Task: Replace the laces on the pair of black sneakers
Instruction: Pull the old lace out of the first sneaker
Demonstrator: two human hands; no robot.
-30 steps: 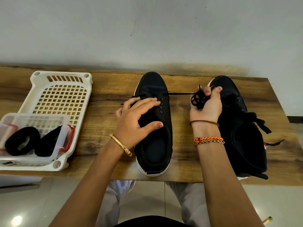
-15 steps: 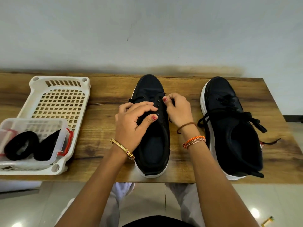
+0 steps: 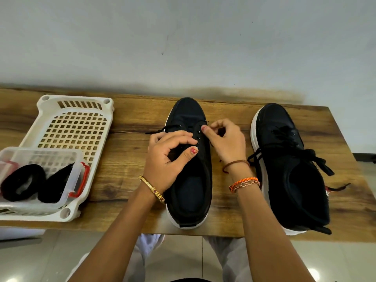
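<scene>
A: Head view first: we have the middle sneaker (image 3: 189, 159) lying toe away from us on the surface (image 3: 126, 159), so its long axis runs straight from our body toward the wall. Which hand sits nearer the eyelets?

B: Our right hand (image 3: 227, 139) does. It hovers at the right edge of that sneaker, level with the top eyelet row, fingers (image 3: 204, 128) curled in a pinch. We judge that it holds the lace tip, though the tip itself is too small to make out.

A: And our left hand (image 3: 168, 155)?

B: It rests on the left side of the same sneaker, fingers half bent and pressing the tongue area, gripping nothing that we can see. A strand of black lace (image 3: 160, 130) trails out left of the sneaker near the toe-end eyelets.

A: So the next eyelet lies just left of our right fingertips?

B: Yes, we think the lace has to travel leftward across the sneaker's width, square to its long axis.

A: The second sneaker (image 3: 289, 163)?

B: Right of the middle sneaker, well apart from both hands, loosely laced. The white basket (image 3: 77, 110) stands far left of it.
</scene>
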